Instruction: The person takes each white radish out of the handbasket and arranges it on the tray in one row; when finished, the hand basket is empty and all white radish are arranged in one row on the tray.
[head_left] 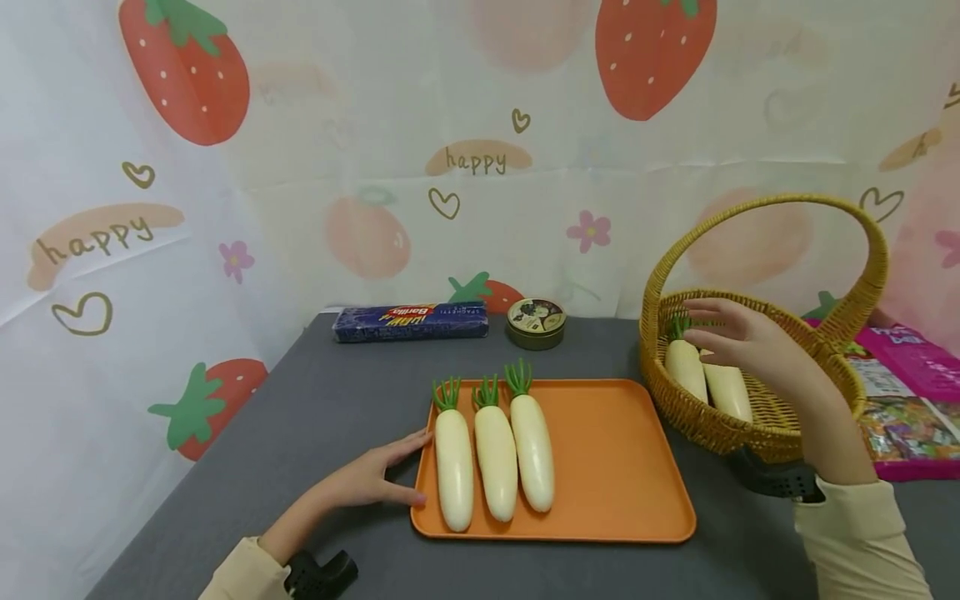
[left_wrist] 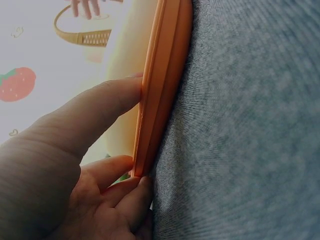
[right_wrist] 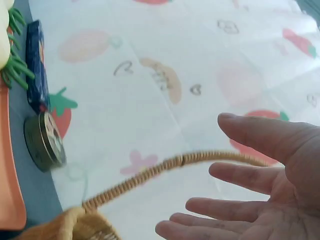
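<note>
Head: hands (head_left: 369, 478) (head_left: 738, 340) outstretched, well apart.

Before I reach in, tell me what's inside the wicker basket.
Two white radishes show inside the wicker basket. The right-hand fingers overlap the upper end of one; that part, and anything behind them, cannot be seen.

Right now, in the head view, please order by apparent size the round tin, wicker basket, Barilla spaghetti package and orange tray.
1. Orange tray and wicker basket, too alike to rank
2. Barilla spaghetti package
3. Round tin
</note>
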